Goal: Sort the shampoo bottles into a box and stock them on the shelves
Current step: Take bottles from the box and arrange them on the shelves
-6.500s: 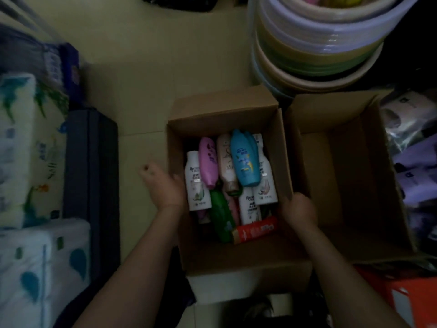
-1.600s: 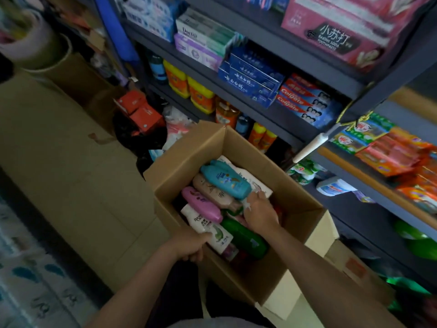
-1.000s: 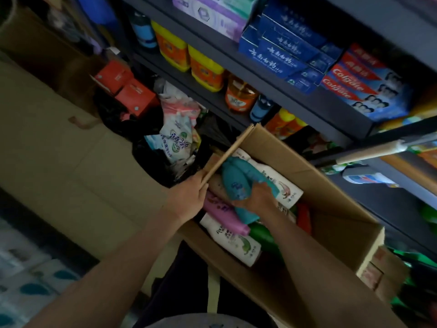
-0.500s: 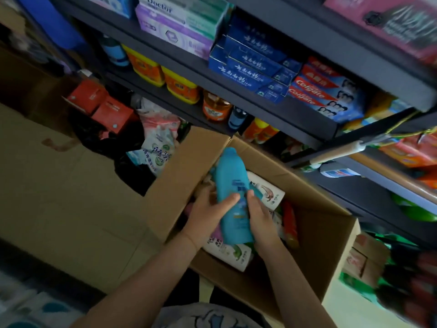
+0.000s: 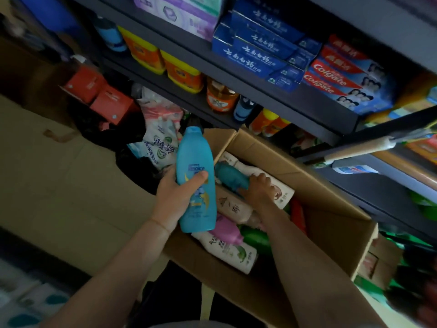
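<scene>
An open cardboard box [image 5: 331, 223] sits in front of me below dark shelves [image 5: 236, 74]. My left hand [image 5: 172, 200] grips a light blue shampoo bottle [image 5: 196, 181], held upright above the box's left edge. My right hand [image 5: 257, 192] is inside the box and grips a teal bottle [image 5: 230, 178] that lies on the others. Under it lie a beige bottle [image 5: 234, 207], a pink bottle [image 5: 227, 230], a white bottle [image 5: 227, 252], a green bottle [image 5: 255, 240] and a white bottle with a face print [image 5: 274, 185].
The shelves hold toothpaste boxes [image 5: 338, 76], orange and yellow containers [image 5: 165, 62] and small bottles [image 5: 243, 107]. Red boxes [image 5: 101, 93] and plastic refill bags [image 5: 160, 140] lie on the floor at the left. A wooden handle [image 5: 361, 150] sticks out at the right.
My left hand now holds the light blue bottle alone, lifted to the box's left edge. My right hand has let go of it and taken hold of a teal bottle in the box.
</scene>
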